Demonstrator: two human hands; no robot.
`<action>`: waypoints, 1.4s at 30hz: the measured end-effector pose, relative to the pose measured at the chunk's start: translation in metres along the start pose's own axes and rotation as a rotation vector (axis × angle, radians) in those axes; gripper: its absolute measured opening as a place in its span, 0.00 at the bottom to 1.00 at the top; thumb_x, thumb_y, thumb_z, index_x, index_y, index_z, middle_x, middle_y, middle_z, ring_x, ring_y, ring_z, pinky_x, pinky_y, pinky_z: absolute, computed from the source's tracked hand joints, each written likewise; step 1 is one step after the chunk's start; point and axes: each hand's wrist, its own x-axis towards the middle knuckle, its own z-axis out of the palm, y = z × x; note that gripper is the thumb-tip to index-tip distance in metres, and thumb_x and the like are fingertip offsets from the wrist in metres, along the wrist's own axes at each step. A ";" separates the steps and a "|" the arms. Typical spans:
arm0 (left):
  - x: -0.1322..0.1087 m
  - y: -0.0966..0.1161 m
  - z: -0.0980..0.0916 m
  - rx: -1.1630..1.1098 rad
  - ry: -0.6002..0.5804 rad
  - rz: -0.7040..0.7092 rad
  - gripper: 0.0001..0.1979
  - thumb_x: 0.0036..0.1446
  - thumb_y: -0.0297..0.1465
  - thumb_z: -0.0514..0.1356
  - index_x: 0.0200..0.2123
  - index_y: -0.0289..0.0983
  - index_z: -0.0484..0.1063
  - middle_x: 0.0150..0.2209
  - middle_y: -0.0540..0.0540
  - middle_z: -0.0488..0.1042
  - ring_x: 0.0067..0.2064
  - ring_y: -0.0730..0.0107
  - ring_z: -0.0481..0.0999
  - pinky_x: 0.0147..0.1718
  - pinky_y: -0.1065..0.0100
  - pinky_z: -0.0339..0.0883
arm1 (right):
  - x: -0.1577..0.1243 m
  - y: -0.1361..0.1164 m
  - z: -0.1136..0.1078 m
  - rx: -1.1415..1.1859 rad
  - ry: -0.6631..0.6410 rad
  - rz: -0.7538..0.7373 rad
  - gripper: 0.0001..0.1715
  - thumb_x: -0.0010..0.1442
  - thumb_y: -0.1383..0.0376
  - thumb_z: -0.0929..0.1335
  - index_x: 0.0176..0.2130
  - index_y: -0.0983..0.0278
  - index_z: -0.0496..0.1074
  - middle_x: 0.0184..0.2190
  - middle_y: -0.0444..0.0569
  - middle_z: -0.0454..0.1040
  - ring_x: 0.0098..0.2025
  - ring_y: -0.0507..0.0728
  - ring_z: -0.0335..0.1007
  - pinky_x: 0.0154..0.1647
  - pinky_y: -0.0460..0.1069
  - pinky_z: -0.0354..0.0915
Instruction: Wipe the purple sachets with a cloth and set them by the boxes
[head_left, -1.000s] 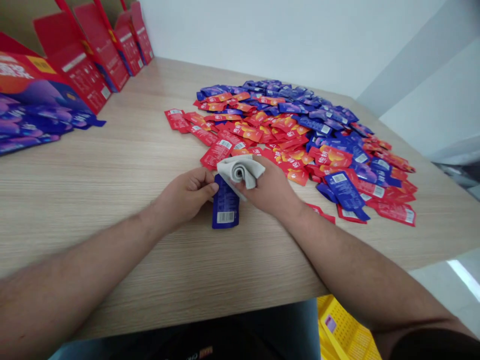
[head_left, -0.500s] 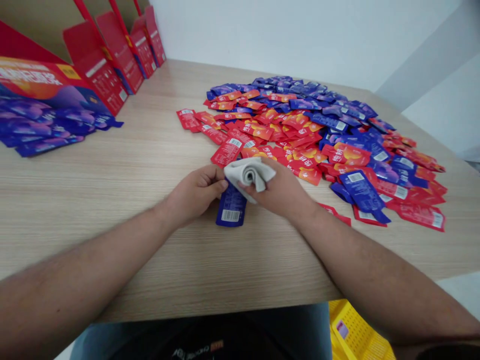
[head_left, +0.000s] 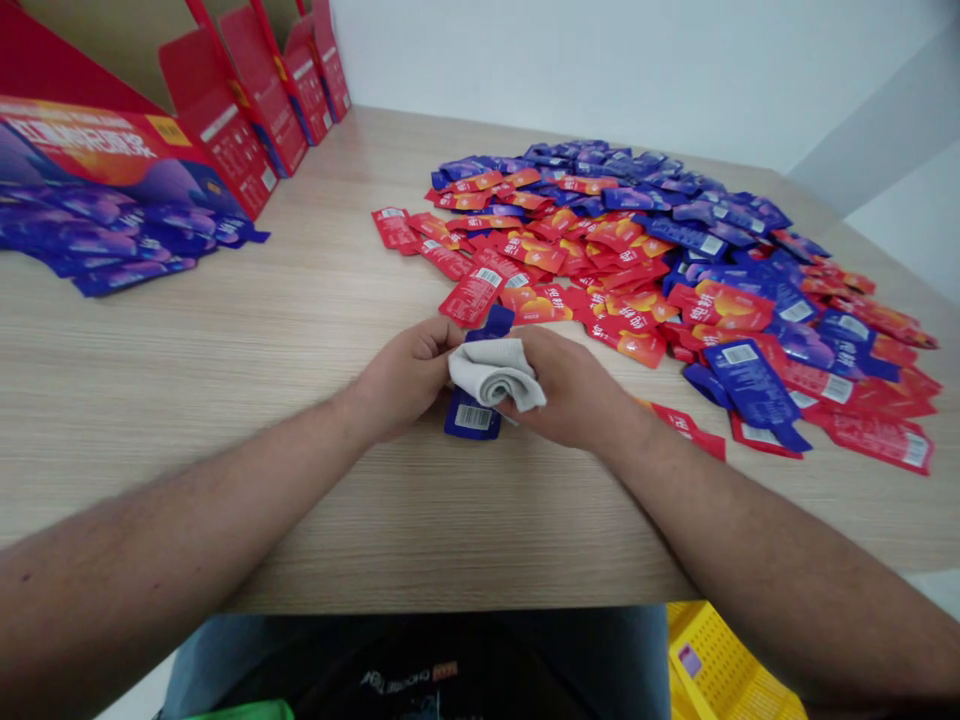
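Note:
A blue foil sachet point(head_left: 472, 416) lies on the wooden table point(head_left: 420, 520) under my hands, with its barcode end showing below them and its top showing above. My right hand point(head_left: 574, 387) presses a folded off-white cloth point(head_left: 495, 373) down on the sachet. My left hand point(head_left: 405, 380) holds the sachet's side, its fingertips against the cloth. The sachet's middle is hidden by the cloth. Just beyond my hands lies a red sachet point(head_left: 472, 297), the near edge of a large spread of red and blue sachets point(head_left: 622, 235).
Red printed cartons point(head_left: 259, 90) stand in a row at the far left of the table, with blue sachets point(head_left: 112, 235) heaped in front. A white wall point(head_left: 600, 60) rises behind. Below the near table edge is a yellow plastic crate point(head_left: 712, 665).
The cloth now lies flatter over the sachet, whose top shows above it. The sachet's lower end shows less below my hands. The view has shifted, moving the table contents to the right.

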 end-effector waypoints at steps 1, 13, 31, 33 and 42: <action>0.000 0.000 0.000 -0.017 0.002 -0.010 0.13 0.50 0.32 0.69 0.29 0.38 0.66 0.24 0.53 0.70 0.24 0.75 0.68 0.23 0.73 0.62 | 0.000 0.001 0.000 0.008 0.000 -0.005 0.16 0.56 0.58 0.72 0.45 0.61 0.76 0.40 0.50 0.81 0.42 0.62 0.77 0.41 0.54 0.71; 0.002 0.002 0.001 -0.064 0.062 0.004 0.09 0.55 0.27 0.63 0.28 0.38 0.63 0.21 0.56 0.65 0.21 0.77 0.66 0.20 0.74 0.63 | 0.003 0.014 0.002 0.026 0.079 0.011 0.20 0.62 0.58 0.70 0.52 0.61 0.77 0.50 0.54 0.81 0.50 0.63 0.78 0.53 0.59 0.72; 0.003 0.005 0.001 -0.136 0.101 -0.037 0.09 0.55 0.28 0.62 0.30 0.39 0.62 0.22 0.56 0.65 0.22 0.75 0.65 0.21 0.73 0.65 | 0.002 0.010 0.002 0.001 0.087 0.032 0.16 0.60 0.61 0.70 0.49 0.59 0.76 0.44 0.51 0.81 0.48 0.62 0.77 0.46 0.56 0.71; 0.003 0.005 0.001 -0.130 0.104 -0.036 0.08 0.56 0.28 0.62 0.30 0.39 0.63 0.22 0.55 0.65 0.22 0.75 0.66 0.21 0.73 0.64 | 0.001 0.009 0.002 0.015 0.044 0.020 0.15 0.58 0.61 0.71 0.47 0.59 0.76 0.43 0.50 0.81 0.46 0.62 0.78 0.45 0.56 0.72; 0.003 0.005 0.002 -0.132 0.109 -0.030 0.08 0.56 0.27 0.61 0.30 0.39 0.62 0.22 0.55 0.67 0.23 0.75 0.67 0.22 0.72 0.65 | 0.002 0.008 0.000 0.063 0.030 0.023 0.14 0.60 0.57 0.71 0.45 0.59 0.76 0.43 0.50 0.82 0.44 0.61 0.79 0.44 0.55 0.72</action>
